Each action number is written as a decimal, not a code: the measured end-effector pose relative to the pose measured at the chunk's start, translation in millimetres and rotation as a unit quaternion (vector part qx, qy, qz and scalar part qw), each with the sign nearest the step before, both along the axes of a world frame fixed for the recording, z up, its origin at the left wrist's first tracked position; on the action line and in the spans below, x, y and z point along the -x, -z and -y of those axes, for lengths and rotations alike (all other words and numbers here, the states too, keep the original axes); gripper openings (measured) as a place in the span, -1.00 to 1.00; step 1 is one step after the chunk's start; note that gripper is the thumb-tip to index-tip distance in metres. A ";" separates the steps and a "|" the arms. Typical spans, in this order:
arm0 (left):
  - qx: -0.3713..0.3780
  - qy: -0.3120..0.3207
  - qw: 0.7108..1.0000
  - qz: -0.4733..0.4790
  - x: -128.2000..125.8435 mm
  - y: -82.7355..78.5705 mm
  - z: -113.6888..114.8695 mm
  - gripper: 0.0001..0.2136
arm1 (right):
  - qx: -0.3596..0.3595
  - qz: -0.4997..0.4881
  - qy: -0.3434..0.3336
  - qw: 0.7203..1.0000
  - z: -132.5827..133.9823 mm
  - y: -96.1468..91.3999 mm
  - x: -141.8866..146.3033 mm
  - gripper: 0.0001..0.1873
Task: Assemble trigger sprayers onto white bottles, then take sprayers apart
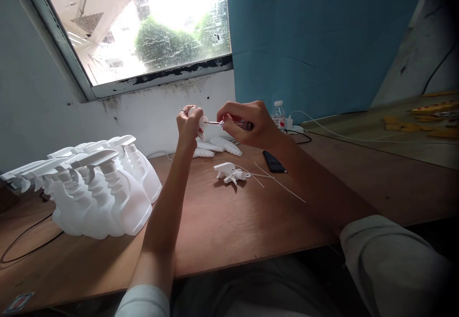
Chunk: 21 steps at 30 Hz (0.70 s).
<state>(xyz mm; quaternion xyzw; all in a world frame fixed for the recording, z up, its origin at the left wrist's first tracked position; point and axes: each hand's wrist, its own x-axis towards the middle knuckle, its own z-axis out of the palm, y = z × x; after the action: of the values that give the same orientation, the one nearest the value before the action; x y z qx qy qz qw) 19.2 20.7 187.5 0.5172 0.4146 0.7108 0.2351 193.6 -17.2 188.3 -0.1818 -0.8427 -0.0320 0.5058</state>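
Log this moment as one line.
left hand: holds white part | right hand: grips screwdriver, tip at white part | table: spray bottles, phone

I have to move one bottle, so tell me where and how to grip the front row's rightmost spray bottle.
Likely best: the grooved neck of that spray bottle, below its trigger head, coming from the right; the neck is narrower than the body, and neighbouring bottles crowd its left.

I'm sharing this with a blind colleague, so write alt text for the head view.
A person's left hand holds a white plastic part while the right hand points a screwdriver at it. White spray bottles stand clustered at left on a brown table, near a window.
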 end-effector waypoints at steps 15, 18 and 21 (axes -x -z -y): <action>-0.058 0.020 0.996 0.072 6.1 -7.5 8.4 -0.82 | 0.110 -0.155 -0.236 0.953 -12.4 9.8 18.5 -0.77; -0.090 -0.008 0.993 0.076 5.8 -7.6 8.1 -0.83 | 0.135 -0.176 -0.231 0.947 -7.6 12.8 25.0 -0.75; -0.129 -0.033 0.987 0.088 7.4 -7.6 6.9 -0.84 | 0.147 -0.193 -0.220 0.945 -4.2 17.5 32.6 -0.75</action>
<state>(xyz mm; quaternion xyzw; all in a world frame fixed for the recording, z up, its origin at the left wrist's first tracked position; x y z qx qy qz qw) 11.8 13.9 195.0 0.4652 0.3137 0.8083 0.1783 161.0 -13.0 170.7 -0.0665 -0.7434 0.2396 0.6209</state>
